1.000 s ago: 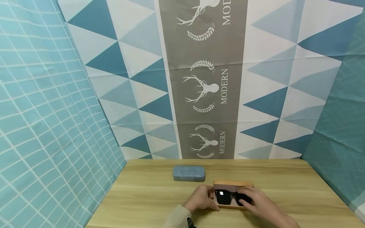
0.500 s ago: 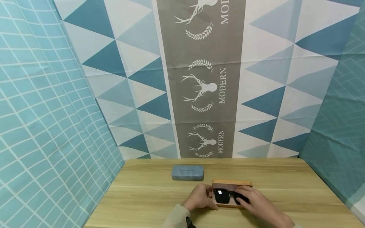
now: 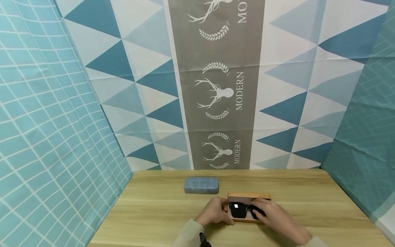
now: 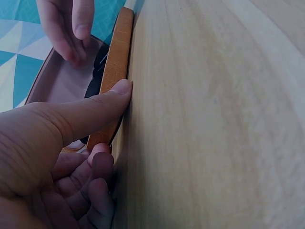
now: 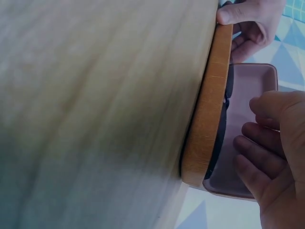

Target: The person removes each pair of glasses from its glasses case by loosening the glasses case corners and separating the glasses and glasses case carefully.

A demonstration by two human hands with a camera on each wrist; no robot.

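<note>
An orange-brown glasses case [image 3: 247,195] lies open on the wooden table, its pinkish lid lining [image 5: 243,86] raised at the back. Inside rest black sunglasses [image 3: 238,210], lenses facing up and toward the head camera. My left hand [image 3: 214,210] grips the case's left end; in the left wrist view its thumb lies along the front wall [image 4: 117,52] and the other fingers curl round the end. Over the right lens hovers my right hand [image 3: 273,215]. Its fingers, loosely bent, have nothing between them in the right wrist view and partly hide that lens in the head view.
A closed blue-grey glasses case [image 3: 201,185] lies further back, left of the open one. Behind the table [image 3: 154,206] hangs a patterned cloth [image 3: 219,116] with triangles and deer heads. Tile-patterned cloth [image 3: 55,120] borders the left side.
The whole head view has shifted slightly. My right hand has moved slightly over the sunglasses, covering more of the right lens. The left hand keeps its grip on the case.
</note>
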